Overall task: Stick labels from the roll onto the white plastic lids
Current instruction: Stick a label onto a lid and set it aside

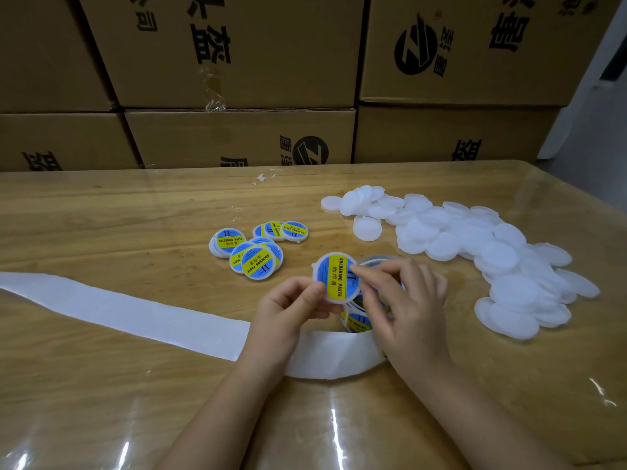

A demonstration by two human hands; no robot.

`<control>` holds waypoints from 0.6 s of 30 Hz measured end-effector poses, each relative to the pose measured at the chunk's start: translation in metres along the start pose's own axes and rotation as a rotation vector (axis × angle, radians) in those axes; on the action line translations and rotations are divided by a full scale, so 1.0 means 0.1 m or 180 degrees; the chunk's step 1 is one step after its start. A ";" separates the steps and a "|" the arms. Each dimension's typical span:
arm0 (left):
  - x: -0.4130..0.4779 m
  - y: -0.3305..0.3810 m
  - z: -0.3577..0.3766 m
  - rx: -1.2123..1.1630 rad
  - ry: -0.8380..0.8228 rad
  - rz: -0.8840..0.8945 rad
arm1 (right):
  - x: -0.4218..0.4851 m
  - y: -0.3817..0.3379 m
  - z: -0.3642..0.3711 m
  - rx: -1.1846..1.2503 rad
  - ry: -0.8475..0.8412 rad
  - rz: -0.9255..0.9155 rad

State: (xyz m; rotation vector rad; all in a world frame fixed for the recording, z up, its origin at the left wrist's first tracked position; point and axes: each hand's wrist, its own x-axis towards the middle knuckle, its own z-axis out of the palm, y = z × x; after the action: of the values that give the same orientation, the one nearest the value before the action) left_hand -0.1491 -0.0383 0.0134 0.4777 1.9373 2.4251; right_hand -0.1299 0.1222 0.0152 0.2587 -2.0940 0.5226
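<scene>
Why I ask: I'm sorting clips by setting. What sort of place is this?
Probably a small packing workshop or stockroom: stacked brown cardboard cartons behind the wooden table, a heap of plain white round plastic lids, and a cluster of labelled lids.

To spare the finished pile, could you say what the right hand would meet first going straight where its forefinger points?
The round white plastic lid with a blue and yellow label, pinched by the left hand; the right hand seems to touch it.
</scene>
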 end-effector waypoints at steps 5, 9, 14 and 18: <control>0.01 -0.03 -0.01 -0.0247 0.0021 -0.0052 | 0.01 -0.02 -0.01 0.0204 0.0194 -0.0236; 0.02 -0.05 0.00 -0.0357 0.0011 -0.0062 | -0.01 -0.06 -0.03 0.0353 0.0115 -0.0379; 0.00 -0.09 0.04 -0.0375 -0.0116 -0.0078 | -0.04 -0.12 -0.01 0.0489 -0.0186 -0.0452; -0.01 -0.09 0.07 -0.0261 -0.0183 -0.0078 | -0.03 -0.13 -0.01 0.0293 -0.0253 -0.0307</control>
State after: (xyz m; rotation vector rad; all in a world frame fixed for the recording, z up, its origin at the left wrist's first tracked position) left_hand -0.1481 -0.0295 0.0057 0.5122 1.8030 2.4361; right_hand -0.1226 0.1111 0.0168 0.4379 -2.1249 0.5596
